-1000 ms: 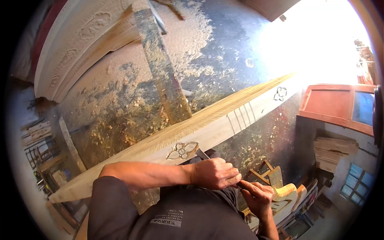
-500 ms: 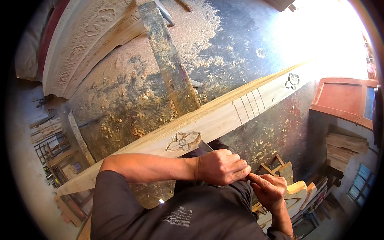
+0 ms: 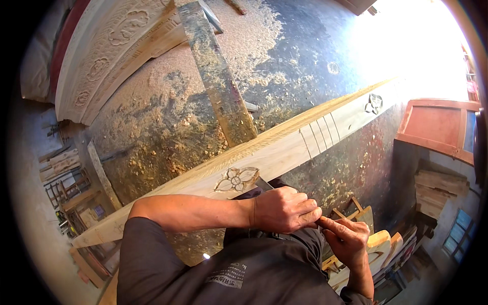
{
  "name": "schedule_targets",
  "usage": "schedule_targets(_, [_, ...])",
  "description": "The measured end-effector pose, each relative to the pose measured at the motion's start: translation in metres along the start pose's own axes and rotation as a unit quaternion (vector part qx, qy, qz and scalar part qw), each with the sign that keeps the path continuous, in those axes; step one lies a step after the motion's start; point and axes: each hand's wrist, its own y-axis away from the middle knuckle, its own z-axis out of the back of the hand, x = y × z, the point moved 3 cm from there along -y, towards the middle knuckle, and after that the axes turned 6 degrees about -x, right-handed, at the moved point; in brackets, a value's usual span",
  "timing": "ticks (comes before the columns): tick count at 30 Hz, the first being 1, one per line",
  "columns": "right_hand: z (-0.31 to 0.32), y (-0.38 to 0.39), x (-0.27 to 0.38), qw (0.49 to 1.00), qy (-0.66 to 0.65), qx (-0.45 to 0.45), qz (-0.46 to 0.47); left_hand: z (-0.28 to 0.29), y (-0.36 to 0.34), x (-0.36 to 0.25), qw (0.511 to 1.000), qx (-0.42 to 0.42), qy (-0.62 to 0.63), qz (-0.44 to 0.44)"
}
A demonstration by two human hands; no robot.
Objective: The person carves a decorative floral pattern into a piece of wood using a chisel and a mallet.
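Note:
My left hand is wrapped round a chisel, whose metal blade shows beyond the fist. Its tip meets the right end of a carved flower on a long pale wooden beam. My right hand is closed at the rear end of the same chisel, close beside the left fist. The fists hide most of the handle. Farther right on the beam are several dark cross lines and a second carved flower.
A worn plank meets the beam's far side. Wood shavings litter the dark floor. A large carved curved panel stands far left, a red framed panel to the right. Shaped boards lean beside my right arm.
The whole scene has shifted slightly to the right in view. Both hands keep their grip on the chisel, and its tip stays at the flower's right end.

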Motion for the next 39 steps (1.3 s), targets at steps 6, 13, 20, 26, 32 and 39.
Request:
schedule_targets(6, [0.002,-0.007,-0.007,0.999,0.006,0.029,-0.016,0.002,-0.005,0.003,1.000,0.010,-0.003,0.021])
schedule_targets(13, [0.013,-0.019,-0.030,0.994,-0.106,-0.033,-0.013,0.000,-0.010,0.004,0.997,0.026,-0.045,0.064])
schedule_targets(20, [0.002,-0.016,-0.057,0.929,-0.307,-0.138,-0.155,-0.004,-0.008,0.005,0.994,0.022,-0.062,0.081])
schedule_targets(26, [0.034,-0.013,-0.080,0.913,-0.343,-0.182,-0.126,-0.004,-0.010,0.006,0.993,0.010,-0.083,0.087])
schedule_targets(32, [0.004,-0.013,-0.061,0.955,-0.240,-0.094,-0.150,-0.006,-0.008,0.005,0.992,0.017,-0.093,0.083])
schedule_targets(39, [0.021,0.009,-0.026,0.982,-0.118,-0.027,-0.144,0.008,-0.010,-0.017,0.983,-0.058,-0.146,-0.095])
